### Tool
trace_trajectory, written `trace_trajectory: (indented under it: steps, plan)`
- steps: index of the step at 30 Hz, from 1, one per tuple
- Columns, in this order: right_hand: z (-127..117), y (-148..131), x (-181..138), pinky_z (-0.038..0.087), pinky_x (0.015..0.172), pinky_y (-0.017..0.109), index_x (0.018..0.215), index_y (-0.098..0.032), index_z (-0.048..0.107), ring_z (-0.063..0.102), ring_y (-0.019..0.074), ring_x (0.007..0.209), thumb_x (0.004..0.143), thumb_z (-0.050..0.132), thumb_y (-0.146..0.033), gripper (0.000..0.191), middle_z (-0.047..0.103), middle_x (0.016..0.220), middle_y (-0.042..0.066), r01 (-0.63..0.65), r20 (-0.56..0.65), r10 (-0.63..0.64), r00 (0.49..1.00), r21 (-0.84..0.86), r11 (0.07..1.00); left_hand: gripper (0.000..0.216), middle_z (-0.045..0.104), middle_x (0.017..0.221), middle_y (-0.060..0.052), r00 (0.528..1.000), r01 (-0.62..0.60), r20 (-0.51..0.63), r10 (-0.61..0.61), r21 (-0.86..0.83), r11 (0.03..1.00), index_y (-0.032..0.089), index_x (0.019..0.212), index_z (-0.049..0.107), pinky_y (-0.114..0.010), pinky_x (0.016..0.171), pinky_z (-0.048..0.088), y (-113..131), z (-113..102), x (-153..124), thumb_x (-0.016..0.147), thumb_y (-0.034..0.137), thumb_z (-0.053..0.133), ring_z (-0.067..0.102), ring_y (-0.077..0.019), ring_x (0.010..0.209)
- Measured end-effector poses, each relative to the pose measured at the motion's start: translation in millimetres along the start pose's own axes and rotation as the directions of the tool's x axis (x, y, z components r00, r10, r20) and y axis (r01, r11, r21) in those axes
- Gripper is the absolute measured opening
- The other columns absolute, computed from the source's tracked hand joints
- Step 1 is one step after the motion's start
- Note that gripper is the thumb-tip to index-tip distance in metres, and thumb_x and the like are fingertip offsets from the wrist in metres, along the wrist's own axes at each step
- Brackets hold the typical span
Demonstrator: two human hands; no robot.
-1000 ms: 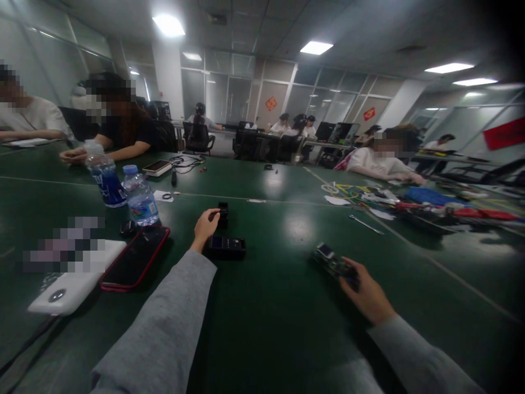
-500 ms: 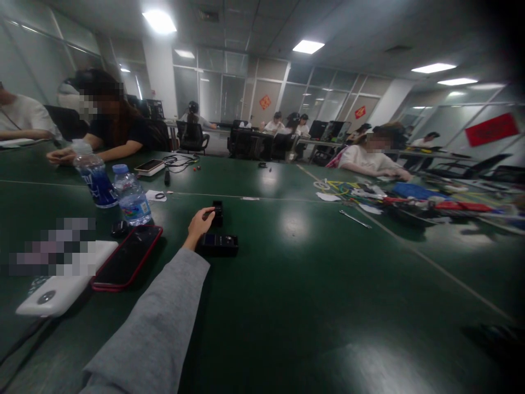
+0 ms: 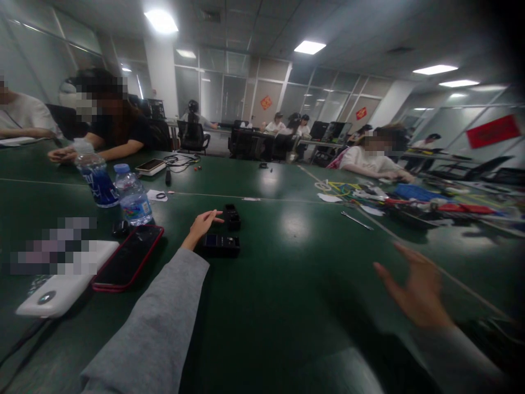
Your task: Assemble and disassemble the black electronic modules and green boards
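Note:
My left hand (image 3: 204, 226) is open, with fingers stretched out just left of a small upright black device (image 3: 232, 216). A narrow gap seems to lie between fingertips and device. Nearer to me, a second black device (image 3: 222, 245) with a small dark screen lies on the green table (image 3: 270, 306). My right hand (image 3: 420, 284) is in the air at the right, slightly blurred, its thumb and fingers spread and nothing in it. What kind of devices these are I cannot make out.
Left stand a clear water bottle (image 3: 133, 197) and a blue-labelled bottle (image 3: 98, 178), beside a red-edged phone (image 3: 129, 257) and a white power bank (image 3: 68, 284). A wrench (image 3: 356, 220) and a heap of cables and tools (image 3: 443, 200) lie right. A person (image 3: 369, 158) sits across the table.
The upright black device has shifted right and turned slightly, and my left hand has let go of it, fingers now straight. My right hand has come into view from the lower right.

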State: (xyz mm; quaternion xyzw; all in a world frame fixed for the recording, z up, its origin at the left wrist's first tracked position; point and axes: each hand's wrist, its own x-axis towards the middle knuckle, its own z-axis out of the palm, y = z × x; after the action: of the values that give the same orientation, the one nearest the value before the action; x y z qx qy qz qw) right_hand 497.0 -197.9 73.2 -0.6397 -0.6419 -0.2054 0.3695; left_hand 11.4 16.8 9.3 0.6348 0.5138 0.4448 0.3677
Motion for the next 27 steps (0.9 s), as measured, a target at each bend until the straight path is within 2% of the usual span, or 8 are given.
trace_trajectory:
  steps: [3, 8, 10, 13, 16, 20, 23, 27]
  plan:
    - [65.2, -72.1, 16.3, 0.034, 0.104, 0.056, 0.146, -0.028, 0.036, 0.04, 0.033, 0.126, 0.098, 0.037, -0.059, 0.057, 0.044, 0.134, 0.014, 0.151, 0.127, -0.182, 0.975, 0.224, 0.963, 0.052, 0.076, 0.092, -0.006, 1.0, -0.004, 0.023, 0.004, 0.006, 1.0, 0.023, 0.114, 0.069, -0.044, 0.105, 0.036, -2.4, -0.4, 0.7, 0.09, 0.059, 0.041, 0.064, -0.0243, 0.105]
    - [176.6, -200.8, 41.6, 0.037, 0.103, 0.057, 0.147, -0.035, 0.032, 0.029, 0.0345, 0.135, 0.099, 0.047, -0.046, 0.052, 0.02, 0.15, 0.01, 0.146, 0.336, -0.305, 0.891, 0.423, 0.894, 0.054, 0.076, 0.092, -0.007, 0.999, -0.013, 0.035, 0.014, -0.021, 1.0, 0.02, 0.11, 0.07, -0.04, 0.101, 0.041, -5.5, 0.5, 3.8, 0.088, 0.061, 0.043, 0.067, -0.0229, 0.099]
    - [207.2, -229.9, 50.3, 0.036, 0.104, 0.056, 0.146, -0.034, 0.034, 0.03, 0.0352, 0.134, 0.095, 0.056, -0.048, 0.057, 0.019, 0.15, 0.012, 0.117, 0.335, -0.294, 0.895, 0.459, 0.881, 0.054, 0.076, 0.091, -0.007, 1.0, -0.02, 0.022, 0.021, -0.032, 0.999, 0.019, 0.108, 0.071, -0.038, 0.099, 0.043, -5.7, 0.8, 4.4, 0.088, 0.062, 0.043, 0.067, -0.0224, 0.097]
    - [233.7, -246.0, 58.5, 0.041, 0.102, 0.048, 0.14, -0.025, 0.045, 0.044, 0.0299, 0.125, 0.092, 0.063, -0.041, 0.054, 0.039, 0.137, 0.014, 0.024, 0.342, -0.237, 0.91, 0.526, 0.85, 0.053, 0.076, 0.092, -0.006, 1.0, -0.02, 0.006, 0.02, -0.035, 0.999, 0.02, 0.105, 0.071, -0.037, 0.097, 0.044, -4.9, 0.9, 4.3, 0.088, 0.061, 0.044, 0.068, -0.0216, 0.095]
    - [232.1, -235.8, 56.3, 0.046, 0.097, 0.041, 0.13, -0.021, 0.053, 0.055, 0.0231, 0.109, 0.089, 0.059, -0.025, 0.041, 0.056, 0.118, 0.009, -0.043, 0.363, -0.218, 0.906, 0.593, 0.804, 0.051, 0.075, 0.096, -0.007, 1.0, -0.012, 0.019, 0.013, -0.033, 0.999, 0.02, 0.106, 0.071, -0.037, 0.095, 0.045, -4.4, 0.6, 4.5, 0.088, 0.06, 0.044, 0.067, -0.021, 0.095]
    - [188.2, -187.3, 34.2, 0.048, 0.094, 0.042, 0.126, -0.023, 0.055, 0.058, 0.0234, 0.105, 0.083, 0.062, -0.029, 0.044, 0.058, 0.118, 0.007, -0.051, 0.42, -0.3, 0.856, 0.647, 0.761, 0.052, 0.075, 0.098, -0.008, 0.999, -0.005, 0.04, 0.007, -0.045, 0.999, 0.019, 0.106, 0.07, -0.039, 0.093, 0.046, -6.2, 0.5, 5.6, 0.088, 0.06, 0.044, 0.067, -0.0209, 0.093]
    - [136.9, -121.9, 5.8, 0.05, 0.092, 0.046, 0.127, -0.025, 0.054, 0.06, 0.0265, 0.104, 0.083, 0.062, -0.043, 0.049, 0.059, 0.119, 0.007, -0.086, 0.485, -0.267, 0.833, 0.59, 0.803, 0.052, 0.074, 0.099, -0.008, 0.999, -0.019, 0.041, 0.022, -0.066, 0.998, 0.018, 0.106, 0.07, -0.038, 0.093, 0.046, -7.7, 0.8, 6.3, 0.089, 0.059, 0.044, 0.067, -0.0208, 0.093]
    - [57.5, -11.3, -35.0, 0.054, 0.081, 0.051, 0.122, -0.035, 0.058, 0.065, 0.0313, 0.091, 0.074, 0.067, -0.062, 0.056, 0.064, 0.111, 0.009, -0.204, 0.458, 0.019, 0.889, 0.359, 0.911, 0.051, 0.075, 0.096, -0.008, 0.999, -0.017, 0.035, 0.02, -0.077, 0.997, 0.018, 0.104, 0.071, -0.037, 0.091, 0.047, -8.0, 1.5, 6.2, 0.088, 0.059, 0.045, 0.067, -0.0207, 0.091]
